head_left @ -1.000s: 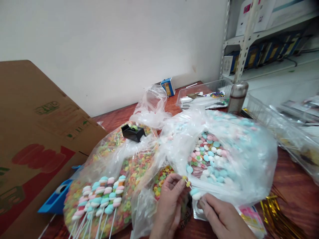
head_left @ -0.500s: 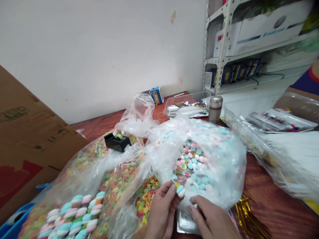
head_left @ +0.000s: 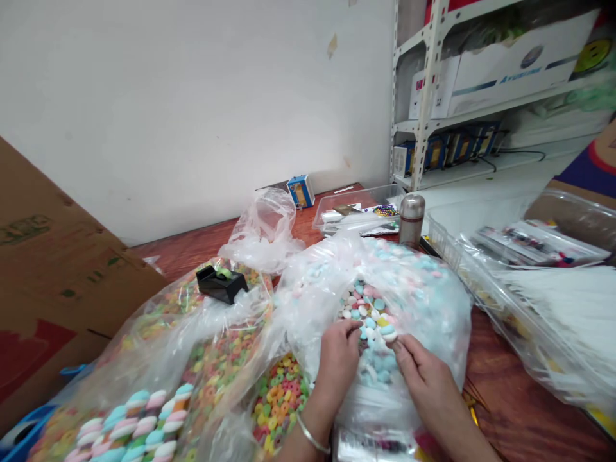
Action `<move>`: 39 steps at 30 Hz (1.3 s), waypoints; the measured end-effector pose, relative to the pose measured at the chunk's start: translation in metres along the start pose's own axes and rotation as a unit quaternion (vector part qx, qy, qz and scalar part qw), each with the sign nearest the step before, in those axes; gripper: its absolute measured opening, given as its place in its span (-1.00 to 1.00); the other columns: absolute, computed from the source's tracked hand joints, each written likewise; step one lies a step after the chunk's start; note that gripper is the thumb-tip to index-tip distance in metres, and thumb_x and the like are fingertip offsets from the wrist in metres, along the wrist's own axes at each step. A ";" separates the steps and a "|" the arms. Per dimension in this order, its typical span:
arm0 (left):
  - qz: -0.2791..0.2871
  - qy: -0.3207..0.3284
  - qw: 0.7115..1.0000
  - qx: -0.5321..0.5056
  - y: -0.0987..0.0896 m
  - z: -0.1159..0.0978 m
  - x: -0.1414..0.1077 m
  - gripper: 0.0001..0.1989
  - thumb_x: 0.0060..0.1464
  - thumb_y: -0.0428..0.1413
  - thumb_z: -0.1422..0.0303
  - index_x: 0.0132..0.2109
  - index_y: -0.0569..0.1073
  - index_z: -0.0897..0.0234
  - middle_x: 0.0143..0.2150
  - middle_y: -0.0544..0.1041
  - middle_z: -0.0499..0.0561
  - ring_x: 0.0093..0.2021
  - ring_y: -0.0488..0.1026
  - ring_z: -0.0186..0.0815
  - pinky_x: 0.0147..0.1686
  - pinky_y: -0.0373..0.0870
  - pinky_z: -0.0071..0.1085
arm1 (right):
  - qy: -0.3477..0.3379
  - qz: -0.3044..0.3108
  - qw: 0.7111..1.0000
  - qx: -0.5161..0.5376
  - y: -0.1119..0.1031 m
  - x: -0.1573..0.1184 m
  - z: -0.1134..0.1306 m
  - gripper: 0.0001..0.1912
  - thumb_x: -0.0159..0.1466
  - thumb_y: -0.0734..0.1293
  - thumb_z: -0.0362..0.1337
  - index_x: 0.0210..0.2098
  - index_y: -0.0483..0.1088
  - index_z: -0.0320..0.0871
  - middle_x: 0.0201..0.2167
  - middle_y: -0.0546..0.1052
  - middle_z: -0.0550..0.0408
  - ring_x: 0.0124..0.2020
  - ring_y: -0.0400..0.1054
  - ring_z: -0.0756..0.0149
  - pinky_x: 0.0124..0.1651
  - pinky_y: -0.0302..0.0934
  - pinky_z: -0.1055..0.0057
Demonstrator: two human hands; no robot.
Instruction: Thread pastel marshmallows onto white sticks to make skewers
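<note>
In the head view, my right hand (head_left: pixel 423 369) pinches a short candy skewer (head_left: pixel 386 328) strung with blue and white marshmallow and a yellow piece; the stick is mostly hidden by the fingers. My left hand (head_left: pixel 339 356), with a bangle at the wrist, reaches over the torn opening of a clear bag (head_left: pixel 433 314) of marshmallows. Its fingers are curled among the loose pastel marshmallows (head_left: pixel 366 298), and the fingertips are partly hidden. Left of it, ring-shaped gummies (head_left: pixel 279 398) show in another open bag. Finished-looking marshmallow skewers (head_left: pixel 139 423) lie at lower left.
A black tape dispenser (head_left: pixel 221 283) sits on the gummy bags. Behind are a small blue box (head_left: pixel 301 191), a clear tray (head_left: pixel 356 208) and a metal flask (head_left: pixel 411 219). A cardboard box (head_left: pixel 62 256) stands left, a large plastic bin (head_left: pixel 481 301) right, and shelving (head_left: pixel 426 96) at back right.
The candy skewer has passed from my left hand to my right. Both hands have moved up to the bag opening, the left now over the marshmallows. The view has shifted slightly.
</note>
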State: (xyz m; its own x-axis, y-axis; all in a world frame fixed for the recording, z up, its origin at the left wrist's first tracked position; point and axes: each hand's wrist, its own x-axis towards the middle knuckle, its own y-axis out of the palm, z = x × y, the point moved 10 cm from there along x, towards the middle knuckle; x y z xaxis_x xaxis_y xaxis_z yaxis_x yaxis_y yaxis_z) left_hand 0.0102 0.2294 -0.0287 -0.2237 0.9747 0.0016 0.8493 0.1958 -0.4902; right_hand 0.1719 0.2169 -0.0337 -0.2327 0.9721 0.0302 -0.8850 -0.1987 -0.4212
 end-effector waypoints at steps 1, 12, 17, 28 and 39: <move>0.005 0.044 0.996 0.083 0.005 -0.010 0.006 -0.74 0.07 0.04 0.52 -0.20 0.60 0.24 -0.22 0.60 0.11 -0.18 0.49 -0.17 -0.11 0.35 -0.29 | 0.005 -0.008 1.000 0.008 -0.004 0.002 -0.005 -0.60 0.35 0.08 0.02 -0.37 0.34 -0.10 -0.46 0.49 0.13 -0.39 0.37 0.26 -0.38 0.20 0.47; 0.017 0.107 0.957 0.270 0.034 -0.016 0.011 -0.85 -0.02 0.13 0.57 -0.32 0.50 0.23 -0.14 0.52 0.11 -0.01 0.40 -0.11 -0.01 0.26 -0.23 | 0.028 -0.023 0.996 0.088 -0.011 0.007 -0.022 -0.57 0.33 0.12 0.07 -0.38 0.36 -0.13 -0.57 0.34 0.21 -0.53 0.21 0.35 -0.48 0.09 0.50; -0.032 0.117 0.968 0.220 0.019 -0.021 0.007 -0.86 -0.02 0.10 0.57 -0.31 0.47 0.25 -0.20 0.51 0.08 -0.09 0.42 -0.16 -0.07 0.28 -0.27 | 0.041 -0.025 0.993 0.104 -0.012 0.006 -0.025 -0.57 0.33 0.11 0.07 -0.35 0.35 -0.13 -0.59 0.31 0.23 -0.55 0.18 0.36 -0.52 0.03 0.50; 0.016 0.001 0.972 0.234 0.009 0.008 0.026 -0.95 -0.08 0.12 0.50 -0.39 0.45 0.28 -0.43 0.50 -0.03 -0.40 0.38 -0.30 -0.37 0.16 -0.43 | 0.040 -0.018 0.993 0.108 -0.011 0.006 -0.017 -0.60 0.34 0.10 0.03 -0.40 0.30 -0.12 -0.55 0.32 0.22 -0.47 0.23 0.33 -0.41 0.08 0.47; -0.007 0.026 0.977 0.212 0.010 0.007 0.005 -0.89 -0.04 0.09 0.53 -0.32 0.39 0.25 -0.38 0.49 -0.02 -0.35 0.42 -0.28 -0.32 0.24 -0.42 | 0.034 -0.016 0.990 0.137 0.001 0.008 -0.029 -0.64 0.30 0.17 0.03 -0.36 0.33 -0.13 -0.45 0.42 0.14 -0.37 0.29 0.24 -0.30 0.12 0.39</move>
State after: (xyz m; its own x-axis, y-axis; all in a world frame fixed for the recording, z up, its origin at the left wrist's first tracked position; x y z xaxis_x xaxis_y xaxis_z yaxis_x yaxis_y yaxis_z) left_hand 0.0142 0.2356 -0.0396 -0.2005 0.9785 0.0491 0.5703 0.1574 -0.8062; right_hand 0.1811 0.2279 -0.0599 -0.1839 0.9826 -0.0259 -0.9697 -0.1857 -0.1586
